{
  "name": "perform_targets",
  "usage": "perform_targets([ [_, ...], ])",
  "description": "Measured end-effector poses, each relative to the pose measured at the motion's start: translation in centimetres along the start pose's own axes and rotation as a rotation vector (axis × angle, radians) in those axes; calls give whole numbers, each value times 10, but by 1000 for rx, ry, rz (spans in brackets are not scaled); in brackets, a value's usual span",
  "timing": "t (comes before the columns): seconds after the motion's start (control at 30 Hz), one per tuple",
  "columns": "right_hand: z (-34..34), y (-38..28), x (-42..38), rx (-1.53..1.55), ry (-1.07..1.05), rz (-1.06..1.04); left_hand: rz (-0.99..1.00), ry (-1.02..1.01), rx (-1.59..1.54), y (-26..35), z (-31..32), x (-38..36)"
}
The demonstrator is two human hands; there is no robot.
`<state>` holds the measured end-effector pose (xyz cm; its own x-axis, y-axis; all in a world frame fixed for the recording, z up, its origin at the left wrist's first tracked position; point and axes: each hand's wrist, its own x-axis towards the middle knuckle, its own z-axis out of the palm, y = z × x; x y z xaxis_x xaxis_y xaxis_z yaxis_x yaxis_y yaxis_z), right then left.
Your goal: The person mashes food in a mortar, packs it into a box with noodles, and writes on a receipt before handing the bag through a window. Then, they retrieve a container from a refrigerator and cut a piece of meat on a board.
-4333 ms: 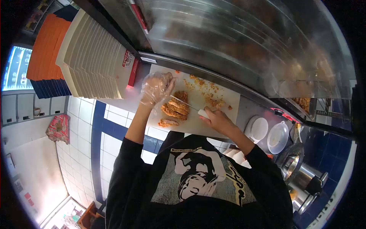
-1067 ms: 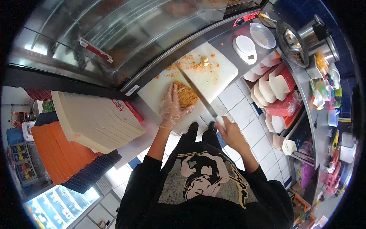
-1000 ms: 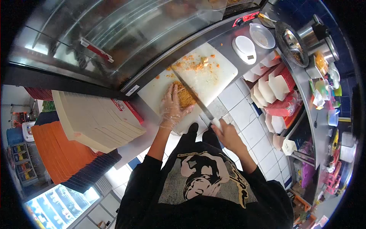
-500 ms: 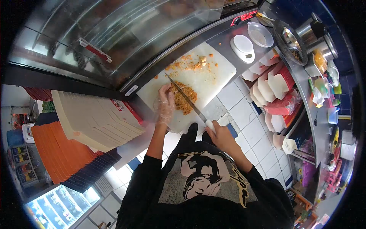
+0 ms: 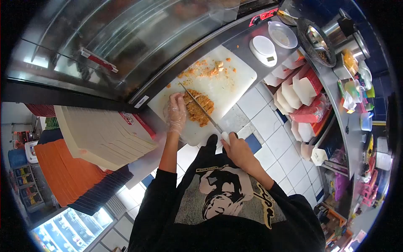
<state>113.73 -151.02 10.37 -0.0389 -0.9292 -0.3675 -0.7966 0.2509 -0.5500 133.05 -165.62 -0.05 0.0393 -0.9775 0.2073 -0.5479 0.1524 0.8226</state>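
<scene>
My right hand [image 5: 238, 150] is wrapped round the white handle of a long knife [image 5: 201, 108]. The blade lies diagonally across a flat, brown breaded piece of food [image 5: 200, 116] on the white cutting board [image 5: 241, 75]. My left hand [image 5: 176, 114], in a clear plastic glove, rests at the left edge of the food with its fingers bent against it. Orange crumbs [image 5: 205, 70] and small pale chunks are scattered on the upper part of the board.
White scale [image 5: 263, 50] and clear bowl [image 5: 282, 35] stand right of the board, with a dark pan [image 5: 315, 42] beyond. Stacked cartons [image 5: 105, 134] are at left. More boxes [image 5: 294, 92] sit on the lower shelf at right. A metal-framed glass case [image 5: 126, 46] borders the counter.
The knife and my right hand have shifted slightly left in view, as has the whole scene. My left hand stays beside the food.
</scene>
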Motion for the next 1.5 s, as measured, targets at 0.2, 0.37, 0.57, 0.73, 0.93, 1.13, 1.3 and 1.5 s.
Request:
perform_targets([
  [0.2, 10, -1, 1, -41, 8, 39, 32, -39, 206, 17, -15, 7],
  [0.37, 11, 0, 1, -66, -14, 55, 258, 52, 221, 68, -20, 35],
  [0.57, 16, 5, 3, -83, 23, 30, 332, -312, 298, 63, 35, 86],
  [0.73, 18, 12, 5, -43, -38, 44, 255, -343, 257, 53, 47, 85],
  [0.93, 31, 12, 10, -13, -58, 62, 230, -333, 348, 36, 53, 92],
  [1.13, 34, 6, 7, 4, -4, 53, 274, -373, 327, 21, 55, 102],
  [1.3, 53, 13, 13, 32, 37, 11, 132, -494, 311, 46, 36, 103],
  [1.5, 44, 7, 18, -8, 48, 2, 199, -482, 135, 16, 52, 115],
])
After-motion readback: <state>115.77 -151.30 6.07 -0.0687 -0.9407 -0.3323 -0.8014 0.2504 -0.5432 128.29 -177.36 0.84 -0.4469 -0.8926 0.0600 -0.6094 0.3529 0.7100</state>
